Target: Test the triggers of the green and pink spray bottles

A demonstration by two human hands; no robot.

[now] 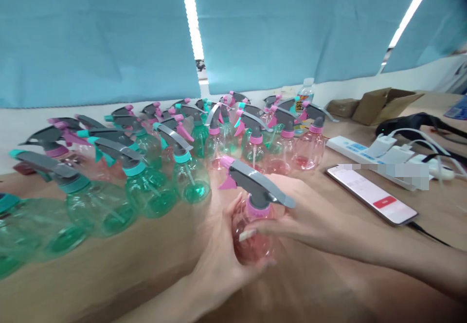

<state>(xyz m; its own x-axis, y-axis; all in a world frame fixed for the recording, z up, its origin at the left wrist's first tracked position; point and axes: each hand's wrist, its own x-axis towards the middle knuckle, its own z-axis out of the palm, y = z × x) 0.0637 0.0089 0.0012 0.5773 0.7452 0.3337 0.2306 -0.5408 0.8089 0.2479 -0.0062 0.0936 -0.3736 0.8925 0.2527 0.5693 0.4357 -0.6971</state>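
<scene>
A clear pink spray bottle [251, 250] with a pink collar and a grey-and-pink trigger head is held between both hands near the table's front. My left hand [228, 245] wraps round the lower body from the left, its thumb along the near side. From the right, my right hand [288, 211] grips the upper body just below the collar, thumb across the front. Its other fingers are hidden behind the bottle. Close to my left hand stands a green spray bottle [191, 182] with a teal collar. Beyond my right hand is a pink spray bottle [309, 148].
Several more green and pink spray bottles fill the table's left and back. At right lie a lit phone [372, 194] on a cable and a white power strip [365, 155] with plugs. Behind are an open cardboard box [383, 105] and a labelled bottle [305, 92].
</scene>
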